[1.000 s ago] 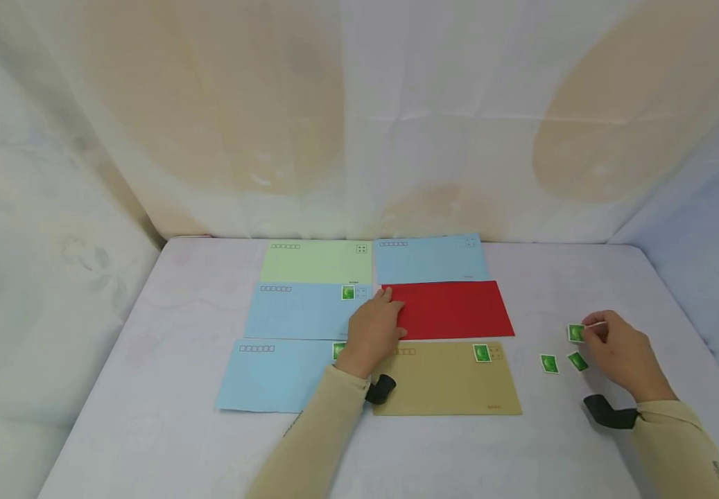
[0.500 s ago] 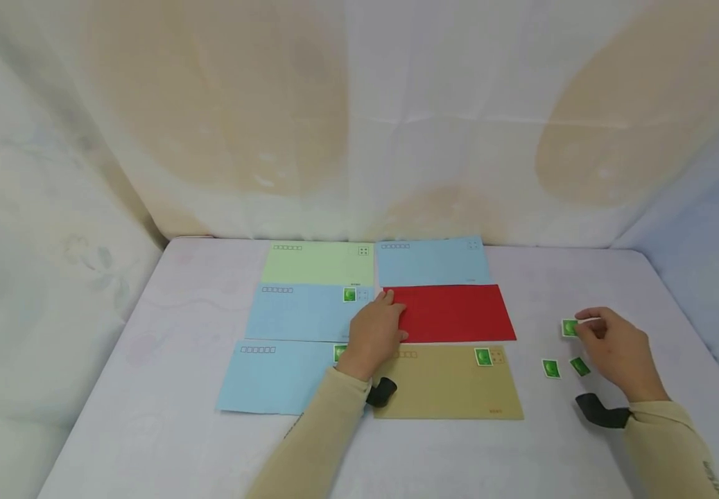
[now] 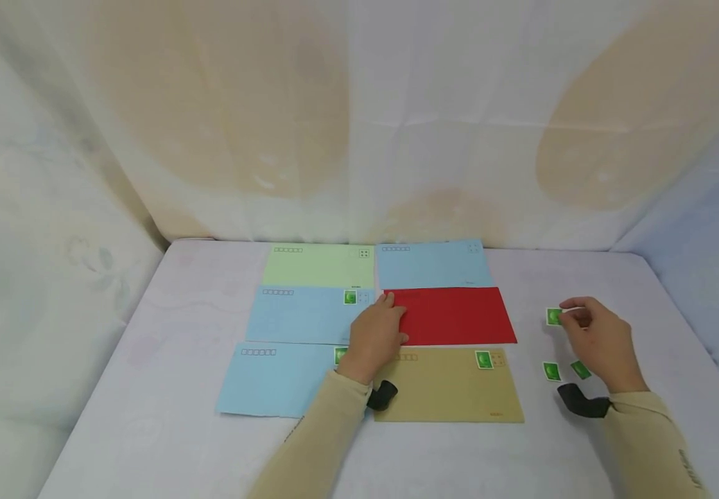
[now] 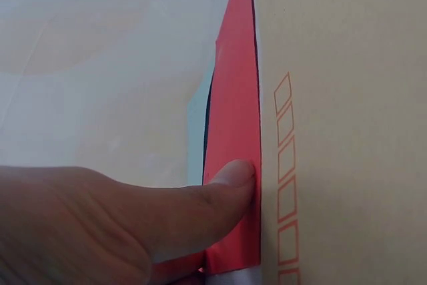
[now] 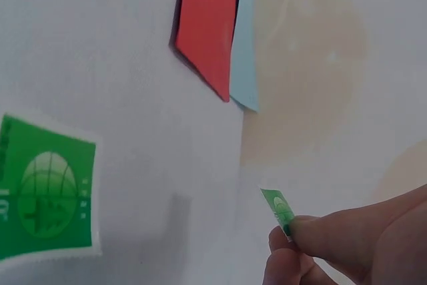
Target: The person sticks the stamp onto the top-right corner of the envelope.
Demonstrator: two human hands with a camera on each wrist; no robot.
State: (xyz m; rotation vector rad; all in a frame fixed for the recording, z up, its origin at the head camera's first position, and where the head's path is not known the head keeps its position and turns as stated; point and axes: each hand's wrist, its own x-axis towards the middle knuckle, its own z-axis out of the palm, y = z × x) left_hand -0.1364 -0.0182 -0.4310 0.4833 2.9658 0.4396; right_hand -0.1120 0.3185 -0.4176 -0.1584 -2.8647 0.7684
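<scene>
Between thumb and fingertips my right hand (image 3: 602, 339) pinches a green postage stamp (image 3: 554, 317), held above the table to the right of the red envelope (image 3: 455, 315). The right wrist view shows this stamp (image 5: 279, 210) tilted, its lower corner under the thumb. My left hand (image 3: 374, 336) rests with fingers extended on the red envelope's left end; the left wrist view has the thumb (image 4: 230, 175) lying on the red paper. Two more green stamps lie on the table below the right hand: one upright stamp (image 3: 552, 371) and one slanted stamp (image 3: 580, 369).
Around the red envelope lie a tan envelope (image 3: 446, 398) bearing a stamp, a blue envelope (image 3: 432, 267) behind, a green envelope (image 3: 318, 267), and two stamped blue envelopes, the middle one (image 3: 297, 319) and the front one (image 3: 272, 384). A curtain (image 3: 347, 125) hangs behind the table.
My right hand has moved left and slightly away from me with the pinched stamp, off the spot beside the two loose stamps. The left hand stays on the red envelope.
</scene>
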